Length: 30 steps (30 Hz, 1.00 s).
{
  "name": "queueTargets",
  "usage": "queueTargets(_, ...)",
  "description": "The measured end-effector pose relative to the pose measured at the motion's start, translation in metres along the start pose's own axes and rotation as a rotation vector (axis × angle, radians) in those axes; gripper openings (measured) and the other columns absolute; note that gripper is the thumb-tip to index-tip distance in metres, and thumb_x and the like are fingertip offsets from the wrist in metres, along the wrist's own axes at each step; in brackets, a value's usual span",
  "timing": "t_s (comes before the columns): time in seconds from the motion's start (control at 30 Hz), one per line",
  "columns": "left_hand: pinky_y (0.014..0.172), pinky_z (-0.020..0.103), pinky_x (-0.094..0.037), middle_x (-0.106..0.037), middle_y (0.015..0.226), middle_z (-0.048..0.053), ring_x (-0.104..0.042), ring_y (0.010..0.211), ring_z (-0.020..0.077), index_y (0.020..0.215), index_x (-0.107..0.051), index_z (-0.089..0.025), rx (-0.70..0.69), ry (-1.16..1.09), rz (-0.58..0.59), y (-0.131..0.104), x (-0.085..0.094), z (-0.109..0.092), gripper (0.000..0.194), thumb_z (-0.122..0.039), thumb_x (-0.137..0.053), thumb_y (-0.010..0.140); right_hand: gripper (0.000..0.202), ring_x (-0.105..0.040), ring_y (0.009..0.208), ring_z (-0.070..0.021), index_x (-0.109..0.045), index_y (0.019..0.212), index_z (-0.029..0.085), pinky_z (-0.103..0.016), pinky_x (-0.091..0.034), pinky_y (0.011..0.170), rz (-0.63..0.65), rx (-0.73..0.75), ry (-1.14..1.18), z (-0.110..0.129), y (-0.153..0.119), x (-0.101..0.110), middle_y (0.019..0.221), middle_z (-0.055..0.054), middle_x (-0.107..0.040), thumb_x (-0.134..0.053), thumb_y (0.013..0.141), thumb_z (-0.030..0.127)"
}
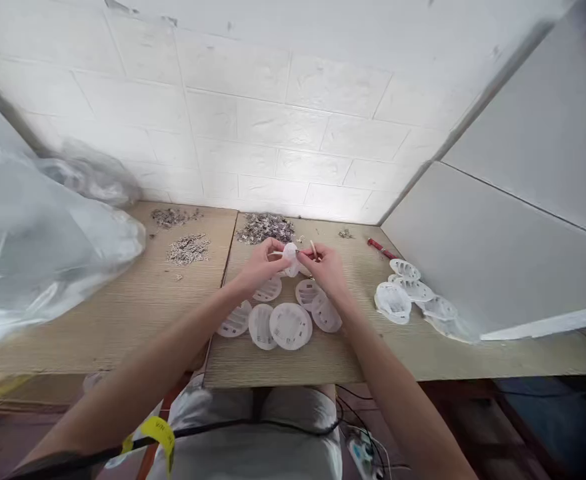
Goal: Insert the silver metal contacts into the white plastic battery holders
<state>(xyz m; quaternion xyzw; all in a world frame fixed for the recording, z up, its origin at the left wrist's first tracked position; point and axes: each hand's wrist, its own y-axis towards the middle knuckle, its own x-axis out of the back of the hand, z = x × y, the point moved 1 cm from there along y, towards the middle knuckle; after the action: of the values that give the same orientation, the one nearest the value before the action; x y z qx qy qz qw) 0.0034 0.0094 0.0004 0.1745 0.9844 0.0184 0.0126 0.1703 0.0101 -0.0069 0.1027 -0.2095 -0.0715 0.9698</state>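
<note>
A plastic bag [47, 233] is lying far left of the dark heap [267, 228], perhaps parked there to stay out of the hands' way. A grey pile [173, 217] and a pale pile [189, 249] are sitting nearer, left of the heap and apart from each other, possibly so the kinds are not mixing. The left hand [261, 265] is holding a raised disc [289, 252] just in front of the heap, thumb and fingers closing in a pinch on its edge; the disc is tilting up, seemingly to offer the other hand a reachable side. Below it, well in front of the heap, loose discs [291, 327] are lying flat, some overlapping, likely grouped for easy reach. The right hand [324, 265] is meeting the raised disc's right side, fingers curling nearly closed around a slim stick [315, 251]; whether the fingertips are also pinching a tiny part, I cannot tell. A small scatter [345, 233] is lying right of the heap. Farther right of the heap, a red tool [381, 249] is resting and spare discs [393, 301] are overlapping, apparently being kept separate from the loose ones
</note>
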Motion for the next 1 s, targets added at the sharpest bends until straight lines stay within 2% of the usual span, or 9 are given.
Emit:
queueTargets(0.13, 0.071, 0.027, -0.049, -0.06, 0.116, 0.008, -0.062, 0.092, 0.0164, 0.104, -0.05, -0.017, -0.017, -0.017, -0.023, 0.002, 0.0, 0.002, 0.038, -0.016, -0.067, 0.07, 0.027, -0.045, 0.059, -0.011, -0.06, 0.073, 0.018, -0.027, -0.033, 0.056, 0.138, -0.123, 0.244, -0.001, 0.004, 0.004, 0.067, 0.002, -0.056, -0.073, 0.065, 0.04)
queueTargets(0.27, 0.071, 0.028, -0.047, -0.065, 0.11, 0.009, -0.061, 0.087, 0.0165, 0.111, -0.057, -0.016, -0.033, 0.039, -0.025, 0.003, -0.001, 0.002, 0.037, -0.03, -0.065, 0.077, 0.032, -0.043, 0.058, -0.0096, -0.059, 0.072, 0.018, -0.026, -0.032, 0.055, 0.177, -0.113, 0.378, 0.003, 0.002, 0.005, 0.067, 0.003, -0.054, -0.079, 0.06, 0.04)
queueTargets(0.37, 0.073, 0.028, -0.045, -0.068, 0.1, 0.008, -0.06, 0.087, 0.0172, 0.102, -0.065, -0.015, -0.062, 0.155, -0.063, 0.004, 0.0, 0.004, 0.034, -0.041, -0.062, 0.081, 0.03, -0.045, 0.061, -0.0106, -0.06, 0.073, 0.018, -0.026, -0.033, 0.056, 0.202, -0.067, 0.339, 0.006, -0.001, 0.002, 0.068, 0.002, -0.054, -0.078, 0.063, 0.04)
queueTargets(0.47, 0.071, 0.028, -0.043, -0.069, 0.093, 0.007, -0.058, 0.082, 0.0166, 0.096, -0.067, -0.015, -0.069, 0.208, -0.067, 0.006, 0.002, 0.009, 0.034, -0.045, -0.061, 0.08, 0.027, -0.044, 0.061, -0.0111, -0.061, 0.072, 0.019, -0.026, -0.032, 0.056, 0.208, -0.012, 0.273, 0.007, -0.002, -0.001, 0.067, 0.002, -0.052, -0.075, 0.068, 0.042)
queueTargets(0.67, 0.068, 0.027, -0.042, -0.069, 0.089, 0.006, -0.057, 0.078, 0.016, 0.091, -0.07, -0.014, -0.109, 0.23, -0.068, 0.008, 0.003, 0.011, 0.034, -0.045, -0.061, 0.08, 0.03, -0.042, 0.061, -0.0111, -0.06, 0.074, 0.019, -0.026, -0.032, 0.056, 0.213, 0.002, 0.249, 0.006, -0.003, -0.005, 0.068, 0.002, -0.051, -0.072, 0.07, 0.046)
queueTargets(0.87, 0.061, 0.026, -0.04, -0.069, 0.08, 0.005, -0.056, 0.071, 0.015, 0.088, -0.073, -0.013, -0.159, 0.274, -0.069, 0.008, 0.001, 0.01, 0.034, -0.043, -0.06, 0.079, 0.032, -0.042, 0.06, -0.0103, -0.058, 0.086, 0.02, -0.025, -0.032, 0.055, 0.179, -0.029, 0.253, 0.006, -0.004, -0.007, 0.066, 0.005, -0.046, -0.071, 0.07, 0.044)
queueTargets(1.0, 0.061, 0.025, -0.04, -0.069, 0.08, 0.005, -0.055, 0.07, 0.0146, 0.089, -0.073, -0.013, -0.158, 0.278, -0.063, 0.007, 0.001, 0.011, 0.031, -0.04, -0.06, 0.079, 0.028, -0.045, 0.061, -0.0118, -0.057, 0.089, 0.021, -0.026, -0.035, 0.055, 0.185, -0.008, 0.214, 0.007, -0.005, -0.006, 0.069, 0.004, -0.05, -0.068, 0.074, 0.042)
